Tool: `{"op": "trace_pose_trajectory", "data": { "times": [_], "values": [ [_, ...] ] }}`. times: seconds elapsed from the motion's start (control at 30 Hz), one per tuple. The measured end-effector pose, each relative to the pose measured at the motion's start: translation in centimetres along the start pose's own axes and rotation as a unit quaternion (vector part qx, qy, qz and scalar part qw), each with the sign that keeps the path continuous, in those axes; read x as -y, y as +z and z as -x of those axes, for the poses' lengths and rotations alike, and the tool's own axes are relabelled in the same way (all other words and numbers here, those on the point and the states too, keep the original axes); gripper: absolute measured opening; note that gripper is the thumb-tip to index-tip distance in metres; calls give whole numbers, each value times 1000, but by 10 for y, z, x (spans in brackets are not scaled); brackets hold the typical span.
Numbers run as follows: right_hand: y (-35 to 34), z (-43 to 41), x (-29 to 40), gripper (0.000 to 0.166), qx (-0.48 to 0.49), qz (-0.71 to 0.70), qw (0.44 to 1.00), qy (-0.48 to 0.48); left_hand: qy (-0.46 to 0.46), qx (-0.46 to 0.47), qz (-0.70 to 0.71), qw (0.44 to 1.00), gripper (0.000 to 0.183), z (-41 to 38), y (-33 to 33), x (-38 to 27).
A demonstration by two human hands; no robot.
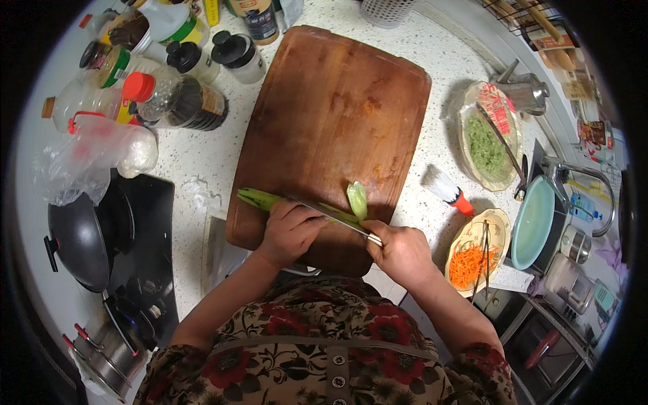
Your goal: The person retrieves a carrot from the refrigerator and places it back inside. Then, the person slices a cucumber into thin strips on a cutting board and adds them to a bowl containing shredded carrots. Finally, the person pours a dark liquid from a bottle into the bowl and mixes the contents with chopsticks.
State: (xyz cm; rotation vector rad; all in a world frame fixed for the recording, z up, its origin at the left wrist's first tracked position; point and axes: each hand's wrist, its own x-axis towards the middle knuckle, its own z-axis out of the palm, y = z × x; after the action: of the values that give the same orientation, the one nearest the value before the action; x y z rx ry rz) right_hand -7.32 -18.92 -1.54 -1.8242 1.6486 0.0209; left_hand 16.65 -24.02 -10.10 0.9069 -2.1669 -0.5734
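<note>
On the near part of a brown wooden cutting board (334, 126), my left hand (293, 233) holds down a long green vegetable (258, 199) with curled fingers. My right hand (405, 252) grips the handle of a kitchen knife (331, 211). Its blade slants across the vegetable, touching or very close to my left fingers. Between blade and hands, part of the vegetable is hidden. A shorter, pale green vegetable piece (357, 200) lies apart, just beyond the knife's handle end.
Right of the board are a brush (448, 190), a bowl of shredded carrot (466, 263), a lined dish of chopped greens (486, 147) and a turquoise basin (531, 223). Bottles (177, 104) crowd the left back. A black wok (81, 243) stands on the left hob.
</note>
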Motion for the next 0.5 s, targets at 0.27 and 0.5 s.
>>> {"op": "trace_pose_trajectory", "data": {
  "times": [0.27,0.5],
  "values": [
    [-16,22,9,34,-44,-24,999,-16,6,-11,24,1000,15,-1,0,0],
    [-12,18,11,33,-5,2,1000,11,6,1,29,1000,15,2,-2,2]
  ]
}}
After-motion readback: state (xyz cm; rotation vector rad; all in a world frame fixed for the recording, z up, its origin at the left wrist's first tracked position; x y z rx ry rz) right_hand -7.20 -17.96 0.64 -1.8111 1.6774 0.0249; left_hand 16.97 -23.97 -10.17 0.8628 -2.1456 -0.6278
